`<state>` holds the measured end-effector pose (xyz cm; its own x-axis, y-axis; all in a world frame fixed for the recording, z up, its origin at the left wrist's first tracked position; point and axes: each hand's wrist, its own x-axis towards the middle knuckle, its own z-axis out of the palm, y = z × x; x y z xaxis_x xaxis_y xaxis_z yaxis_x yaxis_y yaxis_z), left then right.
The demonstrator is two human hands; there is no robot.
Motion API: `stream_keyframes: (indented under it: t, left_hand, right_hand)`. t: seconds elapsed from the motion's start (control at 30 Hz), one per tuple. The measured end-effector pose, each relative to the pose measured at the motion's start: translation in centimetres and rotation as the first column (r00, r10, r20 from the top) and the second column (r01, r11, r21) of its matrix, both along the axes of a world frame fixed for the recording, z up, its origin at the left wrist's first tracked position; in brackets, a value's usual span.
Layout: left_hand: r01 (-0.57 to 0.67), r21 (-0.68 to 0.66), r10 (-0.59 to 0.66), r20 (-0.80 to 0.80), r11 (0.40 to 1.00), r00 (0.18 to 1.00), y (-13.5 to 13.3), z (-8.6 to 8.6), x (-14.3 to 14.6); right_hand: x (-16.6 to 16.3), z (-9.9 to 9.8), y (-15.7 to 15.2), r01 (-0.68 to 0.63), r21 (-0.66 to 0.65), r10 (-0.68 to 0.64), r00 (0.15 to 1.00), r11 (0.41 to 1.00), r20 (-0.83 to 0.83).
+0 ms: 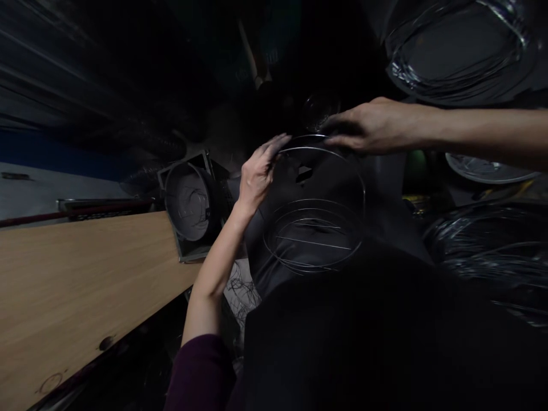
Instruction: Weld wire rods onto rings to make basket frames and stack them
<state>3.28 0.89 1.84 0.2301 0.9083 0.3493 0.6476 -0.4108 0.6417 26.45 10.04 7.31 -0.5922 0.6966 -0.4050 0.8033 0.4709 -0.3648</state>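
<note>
A loop of thin, shiny wire stands raised above the lap. My left hand is at its upper left side, fingers closed against the wire. On the other side, my right hand pinches the top of the same loop between thumb and fingers; its fingertips are dark and partly blurred. Below both hands, a ring of wire rests on dark cloth over the lap. Short straight wire pieces show inside that ring. Whether the raised loop joins the lower ring, I cannot tell.
To the left, a round grey tub holding wire sits in a crate beside a wooden board. Wire coils lie at the upper right and right. Tangled wire lies below the left forearm.
</note>
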Motion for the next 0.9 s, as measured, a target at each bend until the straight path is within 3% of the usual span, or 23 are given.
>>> stream_keyframes:
  t: [0.17, 0.37, 0.63, 0.9]
  left_hand:
    - [0.035, 0.019, -0.036, 0.033, 0.999, 0.999, -0.7, 0.5, 0.2]
    - [-0.039, -0.042, 0.039, -0.009, 0.998, 0.999, -1.3, 1.1, 0.4]
    - [-0.090, -0.023, 0.089, -0.031, 0.996, 0.996, -0.7, 0.0, 0.7]
    - [-0.051, 0.029, 0.050, 0.025, 0.998, 0.998, -1.7, 0.8, 1.1]
  right_hand:
    - [-0.2, -0.5, 0.4, -0.007, -0.007, 0.008, 0.999, 1.000, 0.037]
    - [0.0, 0.0, 0.1, 0.000, -0.063, -0.002, 0.999, 0.998, -0.036]
    - [0.5, 1.6, -1.6, -0.049, -0.042, 0.047, 0.997, 0.998, -0.055]
    - [0.9, -1.1, 0.6, 0.054, -0.070, -0.054, 0.998, 0.996, 0.011]
